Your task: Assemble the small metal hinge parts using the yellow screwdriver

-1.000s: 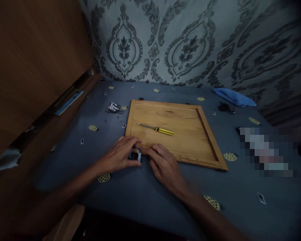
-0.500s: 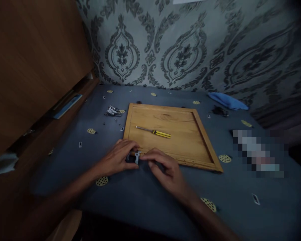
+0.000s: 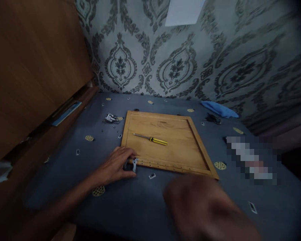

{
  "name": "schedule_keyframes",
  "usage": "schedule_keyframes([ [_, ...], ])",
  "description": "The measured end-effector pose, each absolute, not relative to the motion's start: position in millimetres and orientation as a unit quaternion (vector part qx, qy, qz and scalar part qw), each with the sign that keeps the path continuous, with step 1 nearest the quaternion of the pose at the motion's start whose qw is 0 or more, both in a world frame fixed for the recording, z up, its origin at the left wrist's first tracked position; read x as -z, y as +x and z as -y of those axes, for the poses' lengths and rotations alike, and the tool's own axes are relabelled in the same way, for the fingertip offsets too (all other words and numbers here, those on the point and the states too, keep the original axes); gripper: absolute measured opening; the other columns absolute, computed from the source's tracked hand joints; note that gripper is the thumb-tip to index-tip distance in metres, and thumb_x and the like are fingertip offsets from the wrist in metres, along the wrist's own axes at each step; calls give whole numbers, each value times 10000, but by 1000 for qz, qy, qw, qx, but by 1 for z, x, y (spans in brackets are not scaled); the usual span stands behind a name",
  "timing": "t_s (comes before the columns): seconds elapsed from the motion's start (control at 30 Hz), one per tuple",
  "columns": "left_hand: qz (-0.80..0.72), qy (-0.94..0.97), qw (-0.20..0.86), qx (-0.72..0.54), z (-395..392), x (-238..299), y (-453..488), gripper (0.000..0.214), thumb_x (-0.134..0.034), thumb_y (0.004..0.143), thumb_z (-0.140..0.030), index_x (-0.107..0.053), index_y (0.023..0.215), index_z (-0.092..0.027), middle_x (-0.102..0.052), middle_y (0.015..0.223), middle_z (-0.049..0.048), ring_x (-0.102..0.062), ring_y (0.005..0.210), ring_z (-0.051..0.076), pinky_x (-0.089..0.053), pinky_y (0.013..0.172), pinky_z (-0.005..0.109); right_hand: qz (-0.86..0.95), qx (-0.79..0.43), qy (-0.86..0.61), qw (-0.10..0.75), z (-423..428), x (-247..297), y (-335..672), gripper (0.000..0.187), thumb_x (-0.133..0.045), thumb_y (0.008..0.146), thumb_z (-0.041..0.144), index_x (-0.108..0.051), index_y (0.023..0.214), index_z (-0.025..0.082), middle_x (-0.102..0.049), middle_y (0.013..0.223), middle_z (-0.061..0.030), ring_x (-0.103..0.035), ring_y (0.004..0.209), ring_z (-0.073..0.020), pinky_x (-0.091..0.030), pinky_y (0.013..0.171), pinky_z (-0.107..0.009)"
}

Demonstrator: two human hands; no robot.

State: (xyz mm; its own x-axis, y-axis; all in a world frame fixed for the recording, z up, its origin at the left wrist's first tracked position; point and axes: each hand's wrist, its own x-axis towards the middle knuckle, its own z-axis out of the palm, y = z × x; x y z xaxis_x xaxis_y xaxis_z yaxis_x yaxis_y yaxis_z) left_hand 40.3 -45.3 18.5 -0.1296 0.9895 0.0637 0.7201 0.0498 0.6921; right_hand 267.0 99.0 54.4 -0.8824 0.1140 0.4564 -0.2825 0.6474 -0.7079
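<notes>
A wooden framed panel (image 3: 180, 152) lies flat on a blue patterned cloth (image 3: 130, 204). A yellow-handled screwdriver (image 3: 150, 139) rests on the panel. My left hand (image 3: 115, 166) sits at the panel's near left corner, fingers closed round a small metal hinge (image 3: 133, 164) that touches the panel's edge. My right hand (image 3: 203, 204) is a blur low in the view, lifted off the cloth; its fingers cannot be made out.
More metal hardware (image 3: 111, 118) and loose screws lie left of the panel. A blue rag (image 3: 219, 108) and a dark object (image 3: 212, 118) are at the back right. A wooden cabinet (image 3: 35, 67) stands at the left, patterned wallpaper behind.
My right hand has left the hinge and pulled back toward me and to the right, now smeared by motion. My left hand stays on the hinge. The view has tilted up slightly.
</notes>
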Motion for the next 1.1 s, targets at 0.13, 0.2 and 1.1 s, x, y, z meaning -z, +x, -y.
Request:
schedule_keyframes([
  [0.13,-692,619,220,-300,46,-17,41,394,-793,863,-348,-572,1171,-239,-681,1198,57,-617,1133,282,-459,1024,444,936,-196,-170,239,-160,-43,220,328,-562,934,224,-726,1215,175,-764,1146,-163,-701,1016,-299,-588,848,-446],
  [0.2,-690,621,220,-300,45,-15,41,404,-810,850,-342,-569,1155,-235,-680,1198,58,-618,1142,282,-457,1023,438,949,-93,-241,178,-179,-24,209,424,-587,883,154,-684,1294,122,-682,1352,-220,-639,1166,-377,-548,928,-548],
  [1.1,-683,630,217,-299,45,-20,40,457,-860,804,-256,-562,1150,-235,-685,1176,43,-628,1134,272,-444,1016,409,885,-314,-199,280,-136,-73,206,371,-646,915,497,-604,703,196,-509,541,34,-442,505,-107,-321,488,-243],
])
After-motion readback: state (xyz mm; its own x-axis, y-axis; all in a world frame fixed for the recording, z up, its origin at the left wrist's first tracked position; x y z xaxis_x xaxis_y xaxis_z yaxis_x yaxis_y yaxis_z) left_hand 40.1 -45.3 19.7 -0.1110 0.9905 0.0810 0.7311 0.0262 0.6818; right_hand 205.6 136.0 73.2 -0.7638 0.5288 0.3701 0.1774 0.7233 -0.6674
